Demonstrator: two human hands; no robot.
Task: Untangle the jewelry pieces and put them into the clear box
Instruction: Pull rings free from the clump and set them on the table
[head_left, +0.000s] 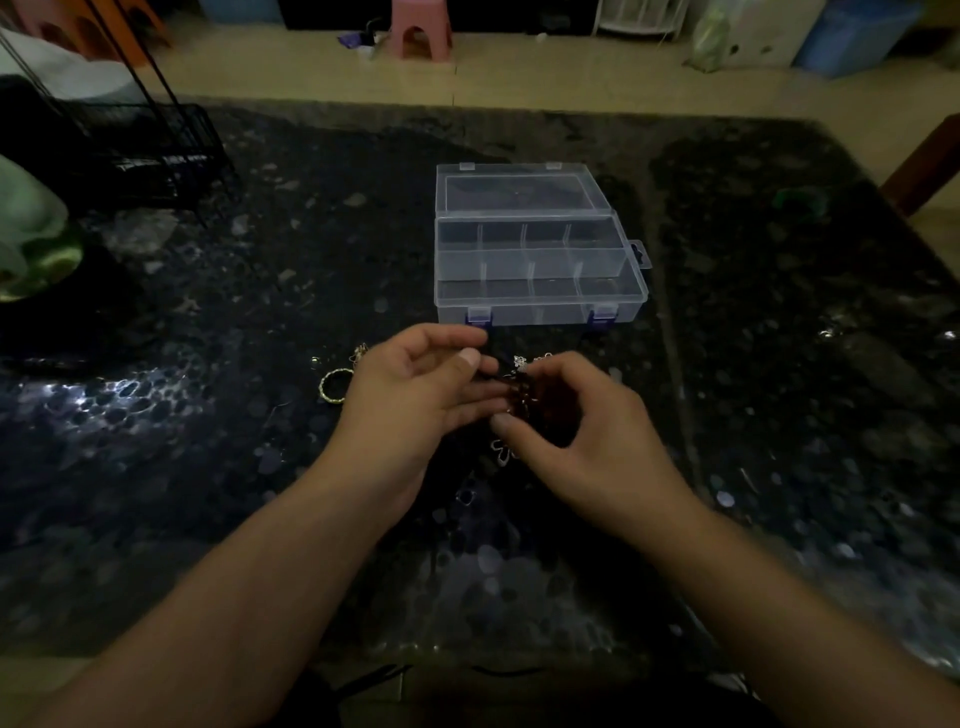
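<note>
Our left hand (415, 384) and right hand (582, 421) pinch a dark beaded tangle (519, 397), silvery links beyond our fingertips, twisted gold ring (335, 385) left, ribbed clear box (535, 260) ahead, lid open

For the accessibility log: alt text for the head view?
Both hands, left hand and right hand, pinch a dark tangle of jewelry above a dark speckled table. Behind it, a clear box sits open, compartments apparently empty; a gold ring lies at left.
</note>
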